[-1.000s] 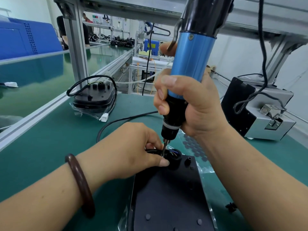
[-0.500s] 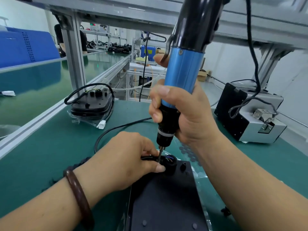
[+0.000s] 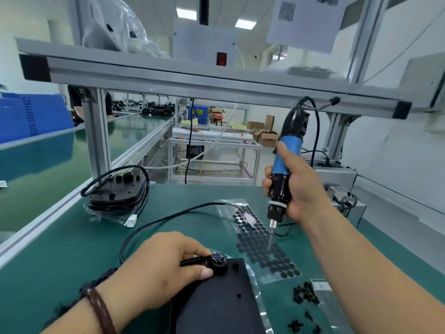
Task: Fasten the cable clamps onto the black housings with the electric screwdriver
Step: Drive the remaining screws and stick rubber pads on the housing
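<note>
A flat black housing [image 3: 216,302] lies on the green mat in front of me. At its far left corner sits a round black cable clamp [image 3: 218,265] with the black cable [image 3: 154,222] running into it. My left hand [image 3: 163,268] pinches the cable and clamp against the housing. My right hand [image 3: 297,189] grips the blue and black electric screwdriver [image 3: 285,169], held upright to the right of the housing. Its bit [image 3: 272,237] hangs above a sheet of black round pads, well clear of the clamp.
A sheet of black pads [image 3: 262,244] in clear plastic lies right of the housing. Loose small black parts [image 3: 304,297] are scattered at the near right. Other black housings with a cable [image 3: 115,189] are stacked at the back left. A grey screw feeder box [image 3: 346,203] stands far right.
The screwdriver has lifted off the clamp and moved up and to the right. My left hand stays on the clamp. The camera has tilted upward.
</note>
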Motion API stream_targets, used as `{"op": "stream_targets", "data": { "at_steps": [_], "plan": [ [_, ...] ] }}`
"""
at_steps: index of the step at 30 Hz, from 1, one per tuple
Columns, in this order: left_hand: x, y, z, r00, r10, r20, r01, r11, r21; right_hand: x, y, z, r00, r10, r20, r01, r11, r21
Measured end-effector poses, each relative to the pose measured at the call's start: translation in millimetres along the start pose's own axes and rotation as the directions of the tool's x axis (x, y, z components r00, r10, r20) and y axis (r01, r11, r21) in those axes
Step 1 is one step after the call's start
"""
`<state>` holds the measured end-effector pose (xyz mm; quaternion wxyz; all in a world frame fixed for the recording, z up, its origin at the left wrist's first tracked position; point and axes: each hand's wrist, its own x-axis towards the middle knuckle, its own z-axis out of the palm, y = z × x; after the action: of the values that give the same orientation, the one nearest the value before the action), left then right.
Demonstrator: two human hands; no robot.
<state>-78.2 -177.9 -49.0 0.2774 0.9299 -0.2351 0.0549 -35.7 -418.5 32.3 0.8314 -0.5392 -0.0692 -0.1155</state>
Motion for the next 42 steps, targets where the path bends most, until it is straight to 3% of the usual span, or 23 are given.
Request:
{"op": "stream_targets", "data": {
  "at_steps": [7,16,21,23,26,28,30,32,34,37,39,42],
  "plan": [
    [-0.1,1.3,-1.5,1.000,0.008,-0.003,-0.009,0.999,-0.034,-3.5,-10.0,-73.3,0.983,0.121,-0.139,-0.153,0.957,-0.247],
    [-1.4,10.6,-6.1,0.999,-0.021,0.046,0.024,0.998,-0.058,-23.2,1.8,-124.8,0.965,0.150,-0.214,-0.210,0.932,-0.295],
    [0.9,11.5,-11.3,0.997,-0.027,0.075,0.024,0.999,0.037,-23.1,3.3,-131.7,0.958,0.113,-0.265,-0.210,0.903,-0.376],
    [0.5,11.7,-13.9,0.993,-0.037,0.110,0.030,0.998,0.058,-20.8,2.9,-132.2,0.945,-0.014,-0.326,-0.200,0.766,-0.611],
    [-1.3,11.9,-16.4,0.985,-0.064,0.157,0.062,0.998,0.020,-17.9,0.5,-131.2,0.855,-0.396,-0.334,-0.186,0.367,-0.911],
    [-0.4,11.8,-18.2,0.984,-0.087,0.159,0.093,0.995,-0.033,-19.6,-0.8,-121.9,0.818,-0.544,-0.185,-0.145,0.116,-0.983],
    [3.3,12.1,-19.2,0.981,-0.124,0.148,0.143,0.981,-0.128,-22.7,4.9,-103.1,0.847,-0.531,0.016,-0.015,-0.053,-0.998],
    [10.3,14.1,-19.6,0.966,-0.212,0.148,0.251,0.907,-0.339,-24.2,18.6,-80.1,0.919,-0.351,0.178,0.165,-0.066,-0.984],
    [21.3,20.2,-19.3,0.919,-0.324,0.223,0.390,0.685,-0.615,-25.6,36.4,-58.8,0.979,-0.024,0.203,0.204,0.027,-0.979],
    [43.9,31.8,-18.5,0.841,-0.404,0.361,0.505,0.342,-0.792,-24.9,59.9,-38.9,0.936,0.334,0.110,0.179,-0.183,-0.967],
    [59.6,37.1,-13.7,0.810,-0.407,0.422,0.535,0.218,-0.816,-21.6,68.7,-35.7,0.919,0.393,0.013,0.140,-0.297,-0.945],
    [78.0,40.8,2.0,0.771,-0.413,0.484,0.553,0.058,-0.831,-17.2,77.4,-33.3,0.919,0.391,-0.051,0.061,-0.269,-0.961]
  ]
}}
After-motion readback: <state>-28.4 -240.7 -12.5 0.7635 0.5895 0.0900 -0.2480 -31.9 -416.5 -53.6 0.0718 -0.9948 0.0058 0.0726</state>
